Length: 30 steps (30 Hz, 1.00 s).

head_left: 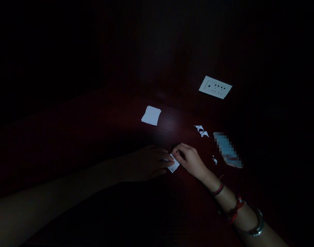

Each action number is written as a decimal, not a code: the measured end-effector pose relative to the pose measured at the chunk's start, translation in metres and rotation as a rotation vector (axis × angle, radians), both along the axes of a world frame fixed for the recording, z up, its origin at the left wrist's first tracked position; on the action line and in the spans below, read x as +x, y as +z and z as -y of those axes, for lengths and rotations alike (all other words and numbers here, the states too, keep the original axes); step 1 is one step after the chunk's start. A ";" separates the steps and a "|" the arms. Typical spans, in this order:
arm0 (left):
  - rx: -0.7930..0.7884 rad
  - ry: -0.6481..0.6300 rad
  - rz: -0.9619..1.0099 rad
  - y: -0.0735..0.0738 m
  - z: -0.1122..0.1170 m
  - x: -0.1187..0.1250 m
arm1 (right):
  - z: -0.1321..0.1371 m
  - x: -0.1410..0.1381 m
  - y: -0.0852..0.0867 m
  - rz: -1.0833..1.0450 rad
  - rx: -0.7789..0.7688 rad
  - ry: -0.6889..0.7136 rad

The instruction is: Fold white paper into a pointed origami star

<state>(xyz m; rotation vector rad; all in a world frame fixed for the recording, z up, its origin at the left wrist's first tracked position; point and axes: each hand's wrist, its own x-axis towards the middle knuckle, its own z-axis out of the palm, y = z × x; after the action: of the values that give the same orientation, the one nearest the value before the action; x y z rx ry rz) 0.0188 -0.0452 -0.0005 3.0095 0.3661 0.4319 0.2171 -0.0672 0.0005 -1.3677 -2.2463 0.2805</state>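
The scene is very dark. A small white piece of paper (174, 165) lies on the dark red wooden table (115, 130). My left hand (146, 164) rests flat on the table with its fingers stretched out onto the paper's left side. My right hand (189, 159) has its fingers curled and pinched on the paper's upper right edge. Red bands and a metal bracelet circle my right wrist and forearm.
A small stack of white paper squares (151, 115) lies farther back on the table. A few small folded white paper shapes (202, 130) sit to the right, with a tiny scrap (214, 160) nearer. A blurred-out phone-like object (227, 149) lies at right. A white wall socket (215, 87) is behind.
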 end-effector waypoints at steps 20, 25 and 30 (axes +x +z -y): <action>0.043 -0.008 0.054 -0.001 0.002 -0.003 | 0.017 0.022 0.017 0.119 0.027 0.309; 0.024 -0.007 0.076 -0.003 0.001 -0.004 | 0.017 0.021 0.016 0.124 0.016 0.328; 0.007 0.019 0.059 -0.005 0.000 -0.004 | 0.018 0.020 0.018 0.149 0.028 0.329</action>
<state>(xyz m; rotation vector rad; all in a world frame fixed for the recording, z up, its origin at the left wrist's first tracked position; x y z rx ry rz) 0.0146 -0.0457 -0.0054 2.9941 0.3897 0.5234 0.2372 -0.0850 0.0182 -1.0298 -2.5881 0.2640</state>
